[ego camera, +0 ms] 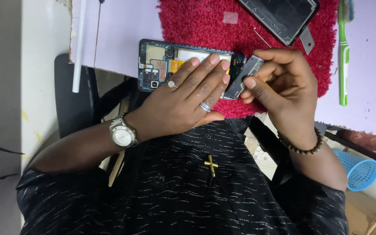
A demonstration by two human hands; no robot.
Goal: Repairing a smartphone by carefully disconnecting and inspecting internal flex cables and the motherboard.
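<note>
Opened phone pinned flat while a small part is pinched at its end.

I see my left hand (188,98) spread flat, fingers extended, pressing on the opened blue-framed phone with its circuit boards exposed (162,63), which lies at the near edge of the red fuzzy mat (205,26). My right hand (279,82) is curled, thumb and fingertips pinching a small grey rectangular plastic cover piece (244,76) at the phone's right end.
</note>
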